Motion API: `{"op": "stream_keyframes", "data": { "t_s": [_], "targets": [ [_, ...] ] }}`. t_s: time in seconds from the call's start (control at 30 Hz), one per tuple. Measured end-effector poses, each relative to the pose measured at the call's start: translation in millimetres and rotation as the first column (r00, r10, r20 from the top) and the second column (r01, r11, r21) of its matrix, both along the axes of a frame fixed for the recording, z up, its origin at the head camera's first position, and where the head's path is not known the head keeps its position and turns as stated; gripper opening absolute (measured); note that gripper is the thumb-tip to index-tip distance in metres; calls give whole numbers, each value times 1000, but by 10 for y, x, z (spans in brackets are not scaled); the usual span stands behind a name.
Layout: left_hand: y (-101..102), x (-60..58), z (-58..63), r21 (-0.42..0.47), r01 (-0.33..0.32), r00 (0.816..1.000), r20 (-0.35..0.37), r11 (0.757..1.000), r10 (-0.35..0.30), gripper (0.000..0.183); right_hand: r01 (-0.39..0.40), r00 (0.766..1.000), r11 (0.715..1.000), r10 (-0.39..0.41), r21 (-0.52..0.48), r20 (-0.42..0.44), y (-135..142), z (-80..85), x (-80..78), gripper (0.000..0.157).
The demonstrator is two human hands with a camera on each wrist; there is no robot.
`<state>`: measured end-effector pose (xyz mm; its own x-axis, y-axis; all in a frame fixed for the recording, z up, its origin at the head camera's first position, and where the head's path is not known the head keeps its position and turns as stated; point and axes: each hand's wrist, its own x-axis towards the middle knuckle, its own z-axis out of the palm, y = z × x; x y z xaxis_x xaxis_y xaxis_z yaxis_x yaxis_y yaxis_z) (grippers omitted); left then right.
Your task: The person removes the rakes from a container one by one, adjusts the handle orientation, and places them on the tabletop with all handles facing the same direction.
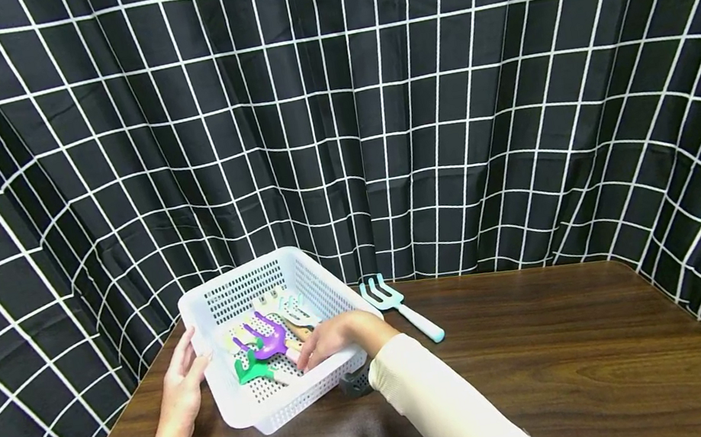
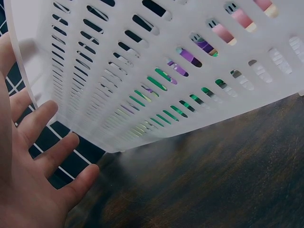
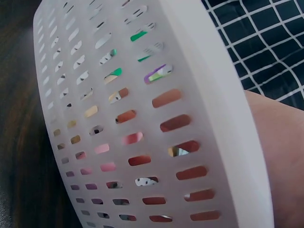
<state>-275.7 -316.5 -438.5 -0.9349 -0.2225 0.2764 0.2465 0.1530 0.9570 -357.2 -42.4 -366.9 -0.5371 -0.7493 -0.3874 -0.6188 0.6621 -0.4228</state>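
My left hand (image 1: 181, 386) grips the left rim of a white plastic basket (image 1: 230, 397), thumb and fingers at its edge. The right hand (image 1: 335, 335) reaches over the near right rim, its fingertips beside the pink handle of a purple hand fork (image 1: 268, 340). Whether they hold that handle is hidden. Left of it in the basket lies a green garden tool (image 1: 252, 369) with a pale handle. A small white-and-blue fork (image 1: 296, 311) and a brownish handle lie farther back. In the right wrist view, the basket wall (image 3: 194, 57) covers most of the hand; skin shows through its slots.
A pale blue hand fork (image 1: 419, 321) with a white handle lies on the brown wooden table (image 1: 553, 347), right of the basket. Behind and at both sides hangs a black curtain (image 1: 418, 122) with a white grid.
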Motion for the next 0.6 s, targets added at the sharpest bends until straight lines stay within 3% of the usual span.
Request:
{"op": "stream_keyframes", "data": {
  "t_s": [0.13, 0.27, 0.43, 0.6],
  "targets": [
    [-5, -14, -8, 5, 4, 1000, -4, 1000, -4, 63, -12, 1000, 1000, 12, 3, -1, -8, -7, -6, 33],
    [-6, -20, -7, 7, 4, 1000, -12, 1000, -4, 63, 52, 997, 993, -45, -105, 68, 3, -22, 6, 30],
    [-5, -11, -2, -6, -5, 1000, 3, 1000, 5, 64, 172, 978, 949, -131, -264, 165, 24, -25, 46, 30],
    [-2, -3, 3, -5, -1, 1000, 2, 1000, 1, 65, 202, 979, 904, -182, -377, 91, 42, -14, 61, 22]
  ]
}}
